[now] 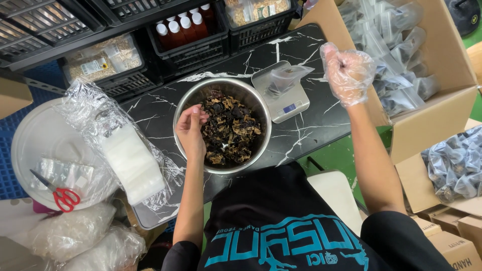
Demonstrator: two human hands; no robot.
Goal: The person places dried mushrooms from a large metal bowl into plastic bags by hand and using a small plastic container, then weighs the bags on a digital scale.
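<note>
Steel forms the round bowl (187, 103) at the middle of the black marbled table (311, 125), and it is filled with dark and tan dried mushroom pieces (231, 131). The bare left hand (191, 129) rests at the bowl's left rim with its fingers drawn together in a pinch on a few of those pieces. Just right of the bowl, touching its edge, sits a small grey scale (291, 105) with a clear plastic pouch (285, 76) lying on its plate. The right hand (347, 73), covered by a thin clear glove, is raised above the table's right end with its fingers curled into a loose fist; whether it holds anything cannot be told. An open cardboard box (447, 105) at the right holds many filled clear bags (396, 45). Black crates (201, 55) behind hold red bottles (183, 25) and packets. A white lid at the left carries red-handled scissors (60, 195).
</note>
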